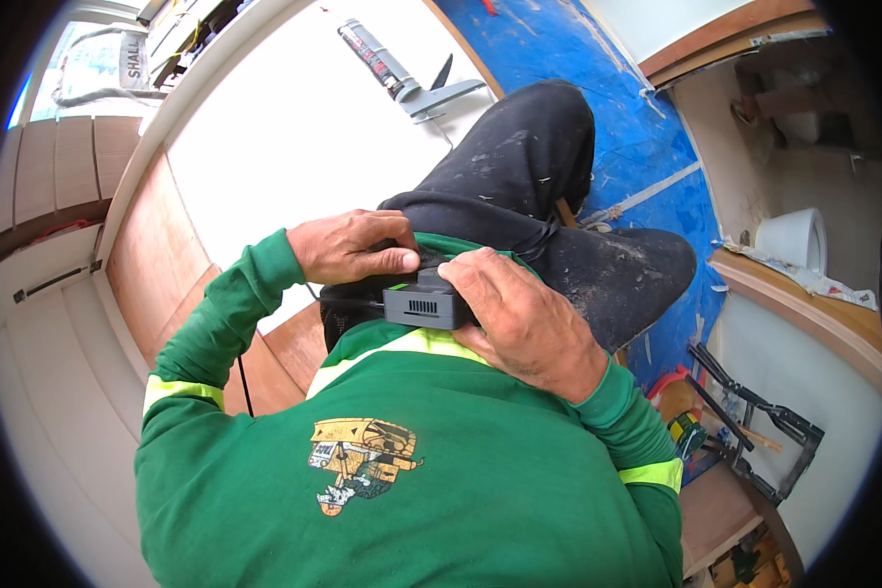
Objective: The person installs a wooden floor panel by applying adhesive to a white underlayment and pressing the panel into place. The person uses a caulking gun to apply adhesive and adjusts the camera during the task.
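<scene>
The person sits with both hands close to their tummy, just above the hem of a green shirt (pixel 412 480). Between the hands is a small dark box (pixel 426 306) with little slots on its side. It sits at the person's waist, right against the top of the dark trousers (pixel 519 167).

The left hand (pixel 348 245) lies on top of the box from the left. Its grip is closed down, with the thumb pressed flat on the box's top edge and the fingers curled over the far side. The right hand (pixel 524 318) covers the right end of the box. Its grip is wrapped tight on the box too, and the fingers bend around it so the tips are hidden. A thin black wire (pixel 242 377) hangs down near the left sleeve.

One knee is bent out to the right, and the trousers are dusty with pale marks. Under the leg is a blue floor sheet (pixel 647 127). A tube in a squeeze gun (pixel 402 78) lies well away on a white board (pixel 304 137). A white cup (pixel 792 240) stands off to the right on a wooden ledge (pixel 804 309). A black metal frame (pixel 755 421) lies lower down on the right.
</scene>
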The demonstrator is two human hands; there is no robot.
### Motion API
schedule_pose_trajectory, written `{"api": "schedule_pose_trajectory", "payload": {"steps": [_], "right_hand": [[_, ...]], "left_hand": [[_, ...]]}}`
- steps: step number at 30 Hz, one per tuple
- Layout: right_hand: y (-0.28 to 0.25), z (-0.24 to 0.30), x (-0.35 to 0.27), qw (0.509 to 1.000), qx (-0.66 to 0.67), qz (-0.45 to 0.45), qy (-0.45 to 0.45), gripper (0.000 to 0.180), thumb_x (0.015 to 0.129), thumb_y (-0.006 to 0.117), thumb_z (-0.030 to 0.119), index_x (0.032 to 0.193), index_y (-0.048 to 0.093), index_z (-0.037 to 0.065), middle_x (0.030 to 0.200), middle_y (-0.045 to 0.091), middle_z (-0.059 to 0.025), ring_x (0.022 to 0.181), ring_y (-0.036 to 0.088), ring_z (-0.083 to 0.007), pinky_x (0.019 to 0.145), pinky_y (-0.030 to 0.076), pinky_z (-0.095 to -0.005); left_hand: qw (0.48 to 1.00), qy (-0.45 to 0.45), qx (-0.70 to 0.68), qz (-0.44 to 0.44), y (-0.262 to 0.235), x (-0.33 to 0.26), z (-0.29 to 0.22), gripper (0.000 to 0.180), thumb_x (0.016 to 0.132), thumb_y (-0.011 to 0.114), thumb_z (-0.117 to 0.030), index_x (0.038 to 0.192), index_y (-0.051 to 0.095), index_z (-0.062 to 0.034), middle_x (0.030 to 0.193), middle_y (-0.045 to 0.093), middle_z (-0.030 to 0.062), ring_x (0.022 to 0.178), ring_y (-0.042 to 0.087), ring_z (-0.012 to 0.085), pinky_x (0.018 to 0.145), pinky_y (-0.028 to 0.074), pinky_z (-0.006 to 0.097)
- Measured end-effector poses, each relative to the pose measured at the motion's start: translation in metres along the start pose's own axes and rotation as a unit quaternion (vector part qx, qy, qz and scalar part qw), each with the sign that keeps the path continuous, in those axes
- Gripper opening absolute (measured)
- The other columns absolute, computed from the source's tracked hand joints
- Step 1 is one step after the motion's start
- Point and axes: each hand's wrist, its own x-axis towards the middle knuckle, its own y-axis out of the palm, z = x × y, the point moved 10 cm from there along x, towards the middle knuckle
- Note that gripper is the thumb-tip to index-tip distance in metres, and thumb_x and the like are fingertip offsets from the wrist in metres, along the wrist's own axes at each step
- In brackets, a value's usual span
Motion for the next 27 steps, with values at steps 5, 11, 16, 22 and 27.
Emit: {"api": "schedule_pose_trajectory", "payload": {"steps": [5,11,16,22,27], "right_hand": [[-0.009,0.001,0.007,1.000,-0.008,0.005,-0.010,0.065,0.075,0.090,0.004,0.132,0.060,0.002,0.126,0.065,-0.0184,0.118,0.068,-0.0393,0.103,0.059,-0.0469],[-0.024,0.020,0.013,0.996,-0.045,-0.005,-0.081,0.068,0.072,0.091,0.002,0.133,0.060,0.001,0.125,0.063,-0.0173,0.114,0.068,-0.0376,0.100,0.060,-0.0470],[-0.030,0.034,0.023,0.987,-0.105,0.003,-0.121,0.059,0.077,0.084,0.005,0.130,0.060,-0.002,0.123,0.062,-0.0177,0.115,0.067,-0.0359,0.100,0.059,-0.0452],[-0.034,0.041,0.033,0.981,-0.118,-0.008,-0.151,0.052,0.080,0.079,0.003,0.128,0.060,-0.002,0.120,0.061,-0.0164,0.115,0.067,-0.0346,0.098,0.059,-0.0448],[-0.032,0.043,0.035,0.981,-0.116,-0.009,-0.154,0.048,0.083,0.077,0.004,0.128,0.060,-0.002,0.121,0.062,-0.0179,0.114,0.067,-0.0352,0.097,0.059,-0.0449]], "left_hand": [[0.988,0.076,0.064,-0.120,-0.018,-0.019,-0.011,0.044,0.098,0.082,-0.026,0.132,0.067,-0.0027,0.135,0.069,0.0167,0.128,0.067,0.0385,0.113,0.053,0.050],[0.992,0.060,0.092,-0.069,-0.009,-0.011,-0.019,0.053,0.078,0.091,-0.012,0.124,0.068,-0.0026,0.122,0.069,0.0164,0.115,0.070,0.0400,0.100,0.058,0.049],[0.988,0.065,0.123,-0.066,-0.009,-0.001,-0.016,0.043,0.084,0.089,-0.023,0.114,0.069,-0.0002,0.112,0.069,0.0189,0.107,0.071,0.0400,0.091,0.060,0.049],[0.997,0.060,0.042,-0.034,-0.007,0.008,0.006,0.042,0.090,0.081,-0.026,0.117,0.066,0.0022,0.109,0.066,0.0204,0.105,0.069,0.0400,0.092,0.059,0.048],[0.993,0.079,0.084,-0.030,0.000,0.016,0.010,0.036,0.096,0.075,-0.033,0.110,0.065,-0.0009,0.103,0.073,0.0209,0.099,0.073,0.0381,0.085,0.058,0.049]]}}
